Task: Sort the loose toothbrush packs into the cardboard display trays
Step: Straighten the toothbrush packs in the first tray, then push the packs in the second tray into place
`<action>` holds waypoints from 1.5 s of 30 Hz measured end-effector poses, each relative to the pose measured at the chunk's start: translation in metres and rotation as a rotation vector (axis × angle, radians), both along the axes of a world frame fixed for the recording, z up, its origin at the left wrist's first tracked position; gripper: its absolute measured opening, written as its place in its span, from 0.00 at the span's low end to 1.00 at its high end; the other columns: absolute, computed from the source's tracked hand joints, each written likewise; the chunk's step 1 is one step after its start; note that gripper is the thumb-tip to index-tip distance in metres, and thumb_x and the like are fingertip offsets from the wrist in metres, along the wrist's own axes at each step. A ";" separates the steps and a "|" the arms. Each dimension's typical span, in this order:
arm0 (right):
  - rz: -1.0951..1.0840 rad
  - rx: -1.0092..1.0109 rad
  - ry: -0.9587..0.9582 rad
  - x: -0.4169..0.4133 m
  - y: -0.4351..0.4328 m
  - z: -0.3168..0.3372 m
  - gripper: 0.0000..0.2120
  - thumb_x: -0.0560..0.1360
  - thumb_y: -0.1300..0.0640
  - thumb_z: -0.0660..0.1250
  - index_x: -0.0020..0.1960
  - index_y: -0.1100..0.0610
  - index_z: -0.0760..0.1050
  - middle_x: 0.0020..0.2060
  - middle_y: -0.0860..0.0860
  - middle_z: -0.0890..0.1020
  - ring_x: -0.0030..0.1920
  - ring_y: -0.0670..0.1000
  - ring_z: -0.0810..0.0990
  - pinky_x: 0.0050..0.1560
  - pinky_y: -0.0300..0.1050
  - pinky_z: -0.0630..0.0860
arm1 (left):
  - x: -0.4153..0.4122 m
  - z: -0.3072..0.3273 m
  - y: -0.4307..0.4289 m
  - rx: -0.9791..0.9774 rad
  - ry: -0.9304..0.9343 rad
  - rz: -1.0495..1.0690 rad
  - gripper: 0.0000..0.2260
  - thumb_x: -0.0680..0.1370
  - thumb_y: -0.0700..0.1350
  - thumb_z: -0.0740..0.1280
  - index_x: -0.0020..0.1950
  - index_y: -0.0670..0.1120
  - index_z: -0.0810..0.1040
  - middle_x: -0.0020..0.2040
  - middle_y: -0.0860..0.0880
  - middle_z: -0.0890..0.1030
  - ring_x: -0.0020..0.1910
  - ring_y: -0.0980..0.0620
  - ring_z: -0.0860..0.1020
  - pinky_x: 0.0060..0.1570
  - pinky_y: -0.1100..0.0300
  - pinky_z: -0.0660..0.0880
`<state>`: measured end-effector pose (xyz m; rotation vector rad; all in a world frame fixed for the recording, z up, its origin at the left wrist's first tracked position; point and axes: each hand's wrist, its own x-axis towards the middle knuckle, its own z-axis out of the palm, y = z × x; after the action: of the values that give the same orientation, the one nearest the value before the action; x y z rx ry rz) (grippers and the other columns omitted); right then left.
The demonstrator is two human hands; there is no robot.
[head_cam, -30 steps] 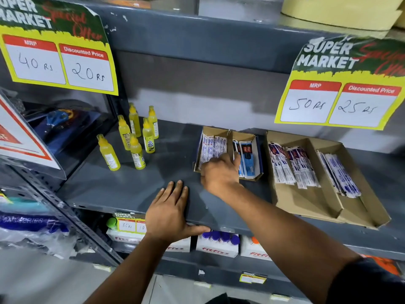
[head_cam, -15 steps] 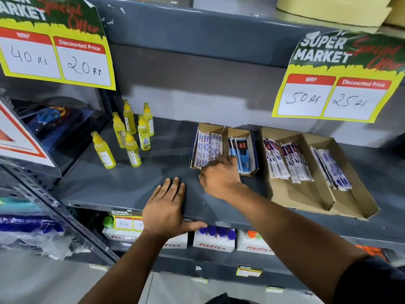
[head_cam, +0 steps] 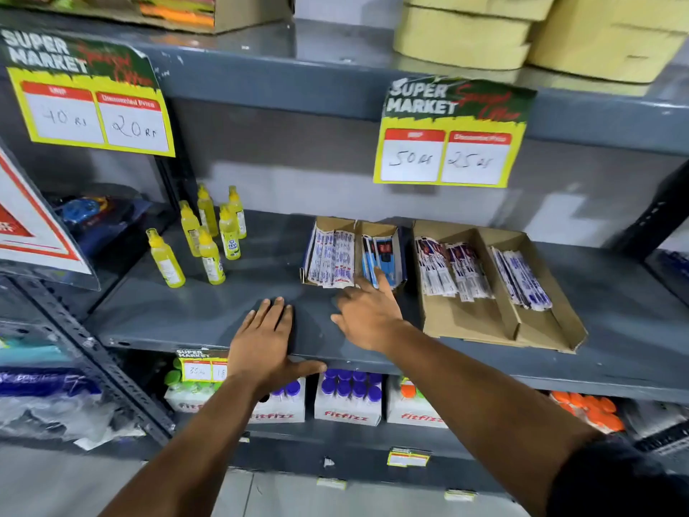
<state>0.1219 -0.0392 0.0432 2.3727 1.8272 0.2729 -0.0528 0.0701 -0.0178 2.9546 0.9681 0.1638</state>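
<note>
While left hand (head_cam: 263,341) lies flat, right hand (head_cam: 367,311) fingertips touch glossy toothbrush packs (head_cam: 384,261)

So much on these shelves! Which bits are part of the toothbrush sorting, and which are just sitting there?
Part of the job: small cardboard tray, large cardboard tray, toothbrush packs, right hand.

Just there: left hand resting on the shelf, yellow bottles, price signs, Fitfizz boxes.

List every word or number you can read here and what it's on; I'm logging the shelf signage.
"SUPER MARKET", "40 Rs", "20 Rs": left price sign.
"SUPER MARKET", "50 Rs", "25 Rs": right price sign.
"fitfizz": white boxes on the lower shelf.
"SUPER MARKET", "35": small price tag, partly behind the left hand.
Red header strips, toothbrush packs, yellow bottles, bottom edge labels: unreadable.
</note>
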 end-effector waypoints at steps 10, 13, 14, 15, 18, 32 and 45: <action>-0.262 0.106 0.038 0.020 -0.080 0.002 0.28 0.80 0.45 0.49 0.77 0.56 0.52 0.77 0.55 0.54 0.77 0.56 0.46 0.70 0.62 0.32 | 0.009 0.006 -0.020 -0.103 0.113 0.085 0.60 0.59 0.84 0.38 0.79 0.44 0.42 0.80 0.44 0.43 0.78 0.45 0.42 0.75 0.47 0.42; -0.410 0.141 0.111 0.035 -0.096 0.003 0.30 0.79 0.42 0.45 0.77 0.55 0.47 0.78 0.55 0.47 0.77 0.57 0.41 0.70 0.62 0.32 | 0.004 0.008 -0.018 -0.096 0.120 0.099 0.59 0.60 0.84 0.40 0.79 0.44 0.42 0.80 0.44 0.43 0.78 0.44 0.42 0.75 0.46 0.43; -0.481 0.183 0.174 0.040 -0.102 0.005 0.30 0.79 0.43 0.46 0.77 0.55 0.48 0.78 0.55 0.49 0.77 0.57 0.42 0.71 0.61 0.34 | 0.004 0.008 -0.018 -0.097 0.138 0.102 0.59 0.60 0.84 0.40 0.79 0.44 0.42 0.80 0.44 0.43 0.78 0.44 0.42 0.75 0.46 0.43; -0.541 0.224 0.243 0.047 -0.106 0.007 0.30 0.79 0.44 0.47 0.77 0.55 0.49 0.78 0.56 0.51 0.77 0.57 0.45 0.73 0.60 0.39 | 0.005 0.008 -0.015 -0.097 0.148 0.101 0.59 0.60 0.84 0.39 0.79 0.44 0.42 0.80 0.44 0.43 0.78 0.43 0.42 0.75 0.46 0.44; -0.617 0.167 0.407 0.073 -0.112 0.008 0.27 0.78 0.53 0.52 0.76 0.58 0.54 0.78 0.58 0.52 0.77 0.57 0.49 0.74 0.57 0.52 | 0.009 0.009 -0.015 -0.092 0.180 0.093 0.59 0.60 0.83 0.39 0.79 0.44 0.42 0.80 0.44 0.43 0.78 0.43 0.42 0.75 0.46 0.44; -0.802 0.222 0.686 0.105 -0.094 -0.021 0.35 0.79 0.40 0.48 0.77 0.58 0.42 0.78 0.56 0.52 0.75 0.59 0.56 0.75 0.59 0.50 | 0.008 0.004 -0.010 -0.070 0.186 0.088 0.59 0.58 0.83 0.34 0.79 0.45 0.42 0.80 0.45 0.41 0.78 0.42 0.42 0.75 0.45 0.45; -0.882 0.455 0.342 0.126 -0.075 -0.020 0.28 0.75 0.39 0.58 0.67 0.56 0.67 0.69 0.60 0.68 0.68 0.63 0.64 0.65 0.60 0.64 | 0.006 0.002 -0.011 -0.078 0.169 0.060 0.60 0.57 0.82 0.31 0.79 0.44 0.41 0.80 0.44 0.42 0.78 0.42 0.42 0.74 0.45 0.45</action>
<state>0.2481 -0.1146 0.0229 3.4237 0.6548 0.1886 -0.0468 0.0592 -0.0156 2.9075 1.0565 -0.1218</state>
